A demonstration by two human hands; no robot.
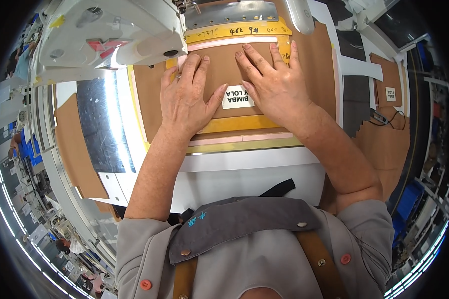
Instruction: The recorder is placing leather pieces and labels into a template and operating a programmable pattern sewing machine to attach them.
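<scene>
Both hands lie on a brown flat panel (223, 65) with a white printed label (238, 102). My left hand (187, 99) rests on its left part, fingers slightly spread. My right hand (274, 84) rests on its right part, fingers apart, thumb beside the label. The panel lies in a yellow template frame (239, 123) with pale pink strips (239, 139) along its edges. A curved metal plate (230, 12) sits beyond the frame.
A white machine head (105, 35) overhangs the upper left. A shiny metal plate (100, 124) and brown sheets (75, 144) lie left. At right are stacked brown pieces (389, 84) and a tool (379, 117). A person (70, 246) is visible at lower left.
</scene>
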